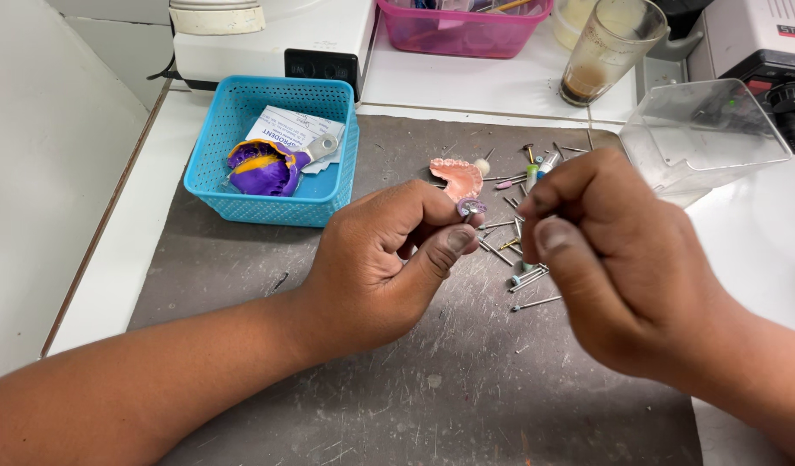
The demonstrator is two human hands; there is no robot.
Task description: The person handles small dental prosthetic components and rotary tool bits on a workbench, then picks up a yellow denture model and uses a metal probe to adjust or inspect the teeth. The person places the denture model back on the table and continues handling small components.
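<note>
My left hand (389,263) pinches a small purple-tipped bur (470,207) between thumb and fingers, above a dark scratched work mat (372,388). My right hand (618,259) hovers close to it on the right, fingers curled; whether it holds anything is hidden. Just behind the hands a pink denture base (457,177) lies on the mat. Several thin metal burs (529,278) are scattered on the mat between and behind the hands.
A blue plastic basket (233,108) at the back left holds a purple-and-yellow dental impression (261,167) and a paper. Farther back stand a white machine (277,34), a pink basket (462,30), a glass with dark residue (606,47) and a clear plastic shield (704,129).
</note>
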